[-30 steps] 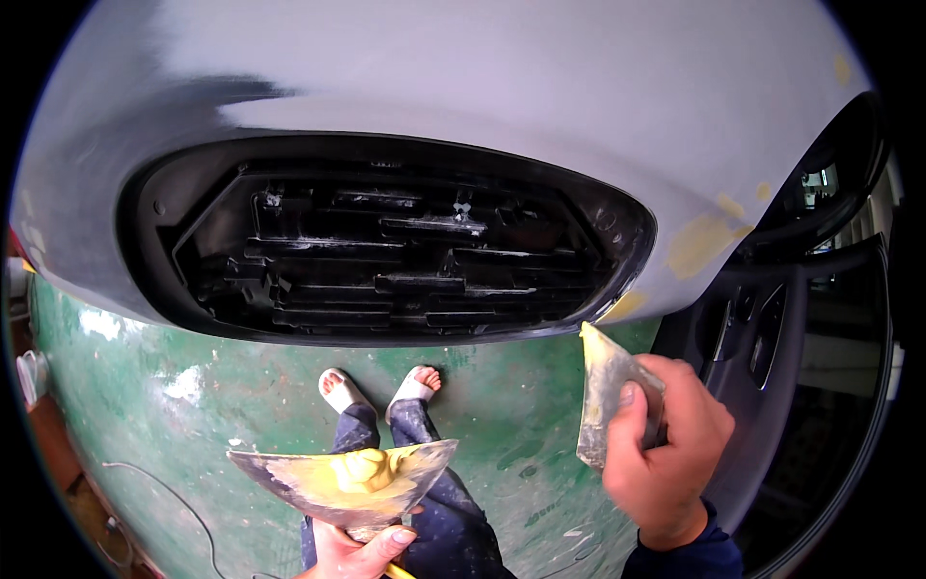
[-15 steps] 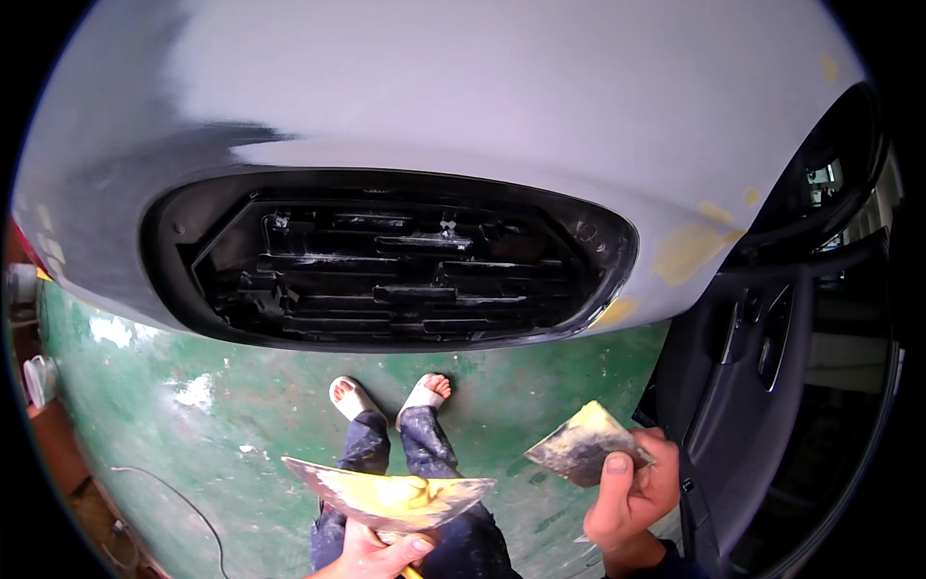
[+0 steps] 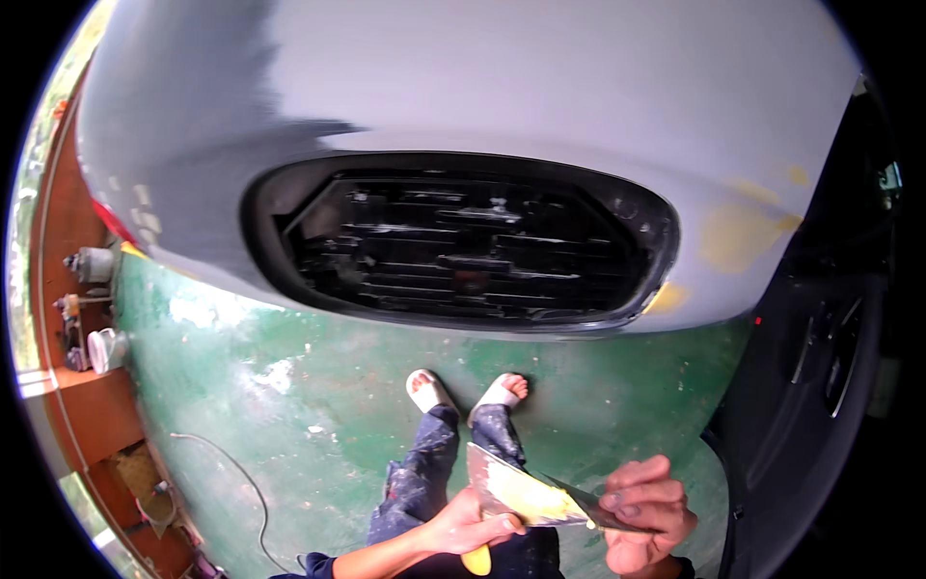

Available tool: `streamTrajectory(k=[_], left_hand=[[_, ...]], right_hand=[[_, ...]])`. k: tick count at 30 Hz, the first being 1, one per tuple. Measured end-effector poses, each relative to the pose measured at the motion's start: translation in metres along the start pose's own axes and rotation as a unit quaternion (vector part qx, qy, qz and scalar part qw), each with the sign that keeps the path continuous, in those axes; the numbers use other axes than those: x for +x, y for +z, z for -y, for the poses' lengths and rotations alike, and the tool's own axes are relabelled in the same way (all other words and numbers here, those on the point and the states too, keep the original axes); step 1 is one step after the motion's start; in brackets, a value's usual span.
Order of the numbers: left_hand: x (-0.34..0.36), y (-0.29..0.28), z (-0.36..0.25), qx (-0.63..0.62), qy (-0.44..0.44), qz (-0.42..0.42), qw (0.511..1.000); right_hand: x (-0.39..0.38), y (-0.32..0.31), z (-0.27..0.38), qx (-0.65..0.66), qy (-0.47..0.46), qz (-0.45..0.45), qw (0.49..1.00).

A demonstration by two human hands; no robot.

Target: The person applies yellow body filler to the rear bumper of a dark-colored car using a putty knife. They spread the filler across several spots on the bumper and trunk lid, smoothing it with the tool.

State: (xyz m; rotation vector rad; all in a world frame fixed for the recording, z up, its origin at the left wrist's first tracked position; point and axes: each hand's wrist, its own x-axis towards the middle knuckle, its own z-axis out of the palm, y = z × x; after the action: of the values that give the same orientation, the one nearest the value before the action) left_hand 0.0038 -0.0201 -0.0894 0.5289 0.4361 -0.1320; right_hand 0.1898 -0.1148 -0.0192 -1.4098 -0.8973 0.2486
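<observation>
My left hand is closed round a wide putty knife with a yellow handle. Yellow body filler lies across the knife's blade. A thin, flat filler spreader is pinched in my right hand. Its edge meets the filler at the right side of the blade, seen almost edge-on. Beyond both hands stands a grey-primed car body panel with a black-lined wheel arch. Yellow filler patches mark the panel to the right of the arch.
An open dark car door stands to the right. At the left, a brown workbench carries a white tub and some equipment. A grey hose lies on the green floor, and my feet are below the arch.
My hands have come together, the spreader moving left onto the putty knife's filler. The view has swung left, so the car sits further right and more of the workbench shows.
</observation>
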Motion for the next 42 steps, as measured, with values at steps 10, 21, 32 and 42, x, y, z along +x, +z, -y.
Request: streamTrajectory(k=[10, 21, 32, 42], left_hand=[[0.010, 0.013, -0.015, 0.165, 0.124, 0.099, 0.973], [0.030, 0.028, 0.026, 0.129, -0.025, 0.236, 0.963], [0.012, 0.039, 0.024, 0.084, -0.008, -0.015, 0.996], [0.012, 0.042, 0.015, 0.092, -0.019, -0.063, 0.994]], right_hand=[[0.010, -0.035, 0.005, -0.090, 0.141, 0.106, 0.980], [0.028, -0.072, 0.009, 0.278, 0.637, 0.238, 0.679], [0.000, -0.061, 0.014, -0.039, 0.196, -0.050, 0.978], [0.016, -0.071, 0.005, -0.147, -0.033, 0.097, 0.984]])
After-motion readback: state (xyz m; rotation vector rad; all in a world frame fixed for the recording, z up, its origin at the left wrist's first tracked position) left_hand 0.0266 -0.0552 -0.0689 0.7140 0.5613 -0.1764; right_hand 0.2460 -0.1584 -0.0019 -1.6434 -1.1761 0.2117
